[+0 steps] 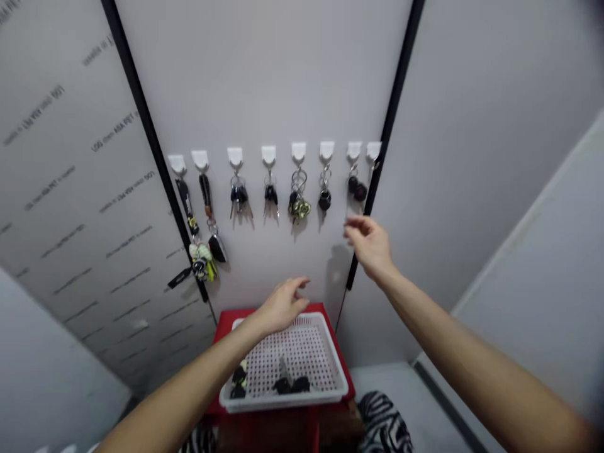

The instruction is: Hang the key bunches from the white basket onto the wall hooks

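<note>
My right hand (372, 246) is raised just below a dark key set (357, 189) on a wall hook, apart from it. Its fingers are loosely curved with a gap to the thumb, and nothing shows in them. Over the back of a white plastic basket (337, 371) hovers my left hand (283, 305), fingers stretched and apart, holding nothing. Inside the basket lie dark keys (291, 384) near the front and more dark and pale pieces (239, 380) at the left. Key bunches, such as one with a gold-coloured charm (301, 209), hang in a row above.
Several white hooks (268, 154) line the pale wall panel between two black strips (408, 56). Two long strap keychains hang at the left, one with a bulky charm bunch (202, 263). The basket stands on a red stool (348, 377); zebra-patterned fabric (384, 421) shows below.
</note>
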The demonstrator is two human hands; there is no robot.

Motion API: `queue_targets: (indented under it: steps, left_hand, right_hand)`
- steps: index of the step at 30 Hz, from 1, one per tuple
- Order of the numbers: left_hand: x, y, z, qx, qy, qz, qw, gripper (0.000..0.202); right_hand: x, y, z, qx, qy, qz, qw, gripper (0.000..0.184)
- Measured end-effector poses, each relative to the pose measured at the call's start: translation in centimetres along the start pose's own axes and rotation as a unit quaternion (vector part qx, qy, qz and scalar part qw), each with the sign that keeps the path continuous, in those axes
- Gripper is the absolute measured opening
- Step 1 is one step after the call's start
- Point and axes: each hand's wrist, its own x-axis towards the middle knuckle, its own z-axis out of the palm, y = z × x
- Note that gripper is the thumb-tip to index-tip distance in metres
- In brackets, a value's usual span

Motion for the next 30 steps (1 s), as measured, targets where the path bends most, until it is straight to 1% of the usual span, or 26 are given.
queue_targets:
  steps: [1, 2, 3, 4, 5, 6, 7, 8, 10, 12, 14, 15, 20, 23, 25, 26, 28, 30]
  left_hand:
    - [-1.4, -1.6, 0.7, 0.012, -0.035, -0.028, 0.999, 0.041]
    - [-2.8, -3.1, 1.4, 0.025, -0.071, -0.058, 0.995, 0.041]
    - [-4.0, -4.4, 2.0, 0.041, -0.107, -0.083, 0.990, 0.041]
    - [-5.1, -5.4, 2.6, 0.059, -0.135, -0.100, 0.984, 0.041]
    - [-5.9, -6.2, 3.1, 0.079, -0.154, -0.107, 0.979, 0.041]
    - [-6.6, -6.7, 3.5, 0.099, -0.165, -0.108, 0.975, 0.040]
    - [-7.1, -7.0, 3.8, 0.114, -0.173, -0.105, 0.973, 0.038]
    - [-7.4, -7.0, 4.0, 0.122, -0.182, -0.103, 0.970, 0.034]
    - [-7.6, -6.9, 4.2, 0.119, -0.204, -0.104, 0.966, 0.028]
    - [-7.5, -6.7, 4.2, 0.104, -0.219, -0.110, 0.964, 0.025]
    - [-7.4, -6.7, 4.3, 0.088, -0.218, -0.113, 0.965, 0.024]
    - [-7.4, -6.8, 4.3, 0.080, -0.217, -0.114, 0.966, 0.024]
    - [-7.3, -7.5, 4.5, 0.039, -0.217, -0.118, 0.968, 0.021]
    - [-7.1, -8.1, 4.7, -0.014, -0.213, -0.138, 0.967, 0.018]
    - [-6.9, -8.3, 4.7, -0.088, -0.197, -0.154, 0.964, 0.015]
    - [-6.7, -8.3, 4.7, -0.135, -0.186, -0.158, 0.960, 0.014]
    - [-6.3, -8.1, 4.4, -0.233, -0.166, -0.171, 0.943, 0.011]
    - [-5.9, -7.5, 3.9, -0.316, -0.152, -0.195, 0.916, 0.010]
  right_hand:
    - [-2.4, 1.3, 0.5, -0.036, -0.093, 0.005, 0.995, 0.020]
    - [-4.9, 2.6, 1.1, -0.071, -0.202, 0.013, 0.977, 0.020]
    - [-7.4, 3.7, 1.6, -0.103, -0.309, 0.018, 0.945, 0.020]
    - [-9.8, 4.7, 2.1, -0.133, -0.405, 0.015, 0.905, 0.021]
    - [-11.8, 5.4, 2.6, -0.162, -0.481, 0.007, 0.862, 0.021]
    - [-13.5, 6.0, 3.0, -0.193, -0.536, -0.006, 0.822, 0.022]
    - [-14.7, 6.4, 3.4, -0.225, -0.571, -0.022, 0.790, 0.024]
    - [-15.5, 6.7, 3.7, -0.255, -0.586, -0.037, 0.768, 0.026]
    - [-16.2, 7.0, 4.1, -0.302, -0.592, -0.055, 0.745, 0.028]
    - [-16.2, 7.1, 4.3, -0.316, -0.599, -0.049, 0.734, 0.024]
    - [-16.1, 7.2, 4.3, -0.304, -0.616, -0.035, 0.726, 0.019]
    - [-16.1, 7.3, 4.3, -0.298, -0.619, -0.029, 0.726, 0.017]
    - [-16.3, 7.2, 4.2, -0.271, -0.590, -0.007, 0.760, 0.011]
    - [-16.2, 7.2, 4.2, -0.189, -0.566, 0.032, 0.802, 0.005]
    - [-15.9, 7.4, 4.3, -0.119, -0.538, 0.086, 0.830, 0.004]
    - [-15.8, 7.4, 4.4, -0.079, -0.525, 0.123, 0.839, 0.004]
    - [-15.3, 7.4, 4.5, 0.011, -0.500, 0.196, 0.843, 0.007]
    - [-14.7, 7.2, 4.4, 0.088, -0.473, 0.239, 0.844, 0.009]
